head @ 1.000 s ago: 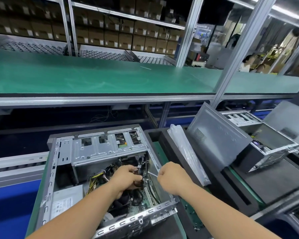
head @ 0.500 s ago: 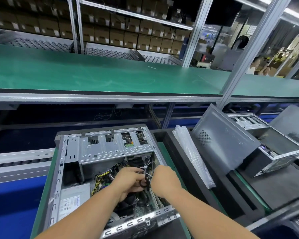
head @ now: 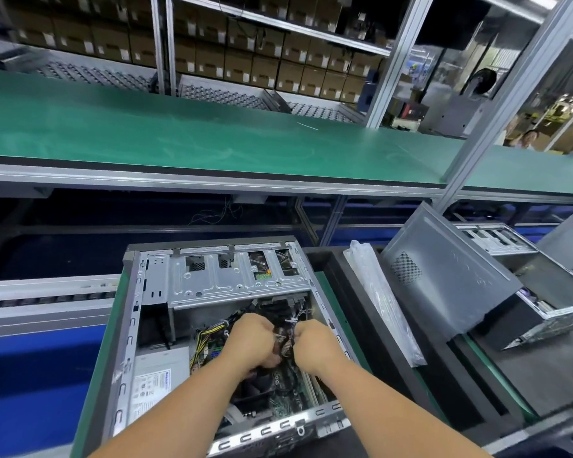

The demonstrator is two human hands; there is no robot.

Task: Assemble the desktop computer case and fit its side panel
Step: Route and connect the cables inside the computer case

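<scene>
- The computer case (head: 153,325) lies on its side right below me, open face up, on a green-edged tray at the near edge of the line; I look straight down into it.
- Inside I see the drive cage (head: 232,279) across the far end, the power supply (head: 159,375) with its white label at the near left, yellow wires beside it, and the motherboard (head: 285,391) along the right.
- My left hand (head: 252,338) is in the middle of the case, fingers curled round a bundle of dark cables (head: 283,345).
- My right hand (head: 315,342) sits just beside it, nearly touching, fingers curled onto the same bundle; I cannot tell whether the thumb pinches the white tie (head: 291,322) at the top of the bundle.
- Both fists face each other with the cables between them, well above the motherboard.
- The side panel (head: 444,279) leans tilted on a second case to my right, well apart from the case I am working in, vent grille towards me.
- A clear plastic bag (head: 381,302) lies along the black foam tray (head: 354,292) between the case and the panel.
- Beyond is a long green bench top (head: 212,140), and behind it shelves of brown cartons (head: 245,64).
</scene>
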